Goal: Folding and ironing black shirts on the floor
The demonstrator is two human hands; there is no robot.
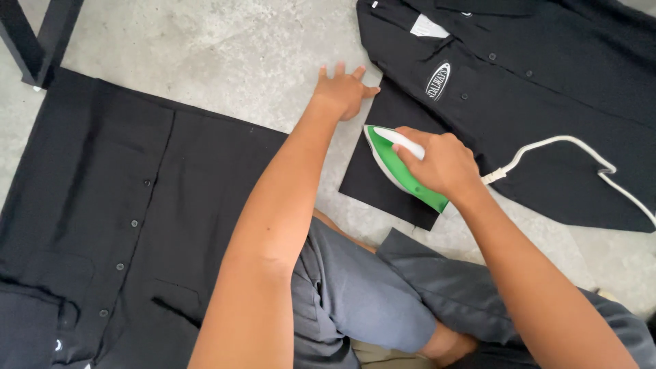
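A black button shirt (547,75) lies spread on the concrete floor at the upper right, its short sleeve (379,171) stretched toward me. My right hand (441,164) grips the white handle of a green and white iron (400,171) resting on that sleeve. My left hand (345,89) lies flat with fingers apart, pressing on the sleeve's far corner and the floor beside it. The iron's white cord (574,147) runs across the shirt to the right edge.
A second black button shirt (123,219) lies spread on the floor at the left. A dark table leg (37,41) stands at the top left. My knees in grey shorts (383,294) fill the bottom centre. Bare concrete (239,55) shows between the shirts.
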